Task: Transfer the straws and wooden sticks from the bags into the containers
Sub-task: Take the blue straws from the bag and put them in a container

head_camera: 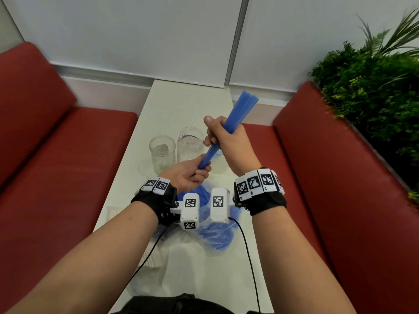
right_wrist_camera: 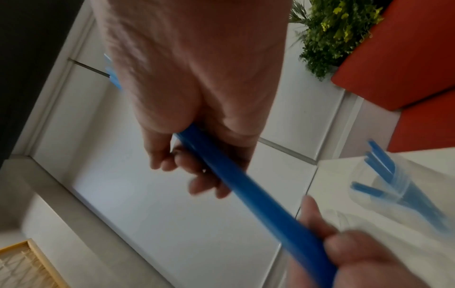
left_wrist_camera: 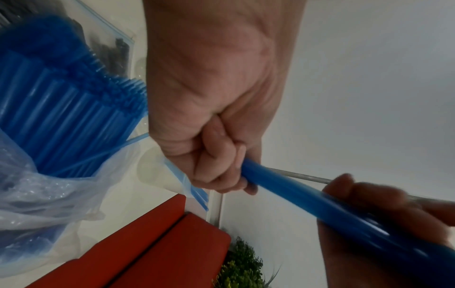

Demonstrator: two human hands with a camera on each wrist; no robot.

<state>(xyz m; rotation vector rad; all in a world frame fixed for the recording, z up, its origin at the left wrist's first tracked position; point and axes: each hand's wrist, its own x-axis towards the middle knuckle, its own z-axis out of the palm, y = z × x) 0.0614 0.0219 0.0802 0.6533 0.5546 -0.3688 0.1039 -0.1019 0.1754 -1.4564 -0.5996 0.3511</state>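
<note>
A bundle of blue straws (head_camera: 235, 118) slants up over the white table (head_camera: 181, 103), its top end fanned out. My right hand (head_camera: 223, 137) grips the bundle at its middle. My left hand (head_camera: 192, 177) grips its lower end. The wrist views show the same bundle (left_wrist_camera: 295, 193) (right_wrist_camera: 248, 187) with fingers (left_wrist_camera: 219, 171) (right_wrist_camera: 197, 171) curled round it. Two clear glass jars stand behind the hands: the left jar (head_camera: 162, 152) holds no straws, the right jar (head_camera: 191, 141) (right_wrist_camera: 393, 191) holds a few. A clear plastic bag (head_camera: 215, 236) (left_wrist_camera: 61, 120) with more blue straws lies below my wrists.
A pale packet of thin sticks (head_camera: 154, 257) lies at the table's near left edge. Red bench seats (head_camera: 56, 177) flank the narrow table on both sides. Green plants (head_camera: 374, 87) stand at the right. Black cables (head_camera: 249, 257) trail from the wrist cameras across the table.
</note>
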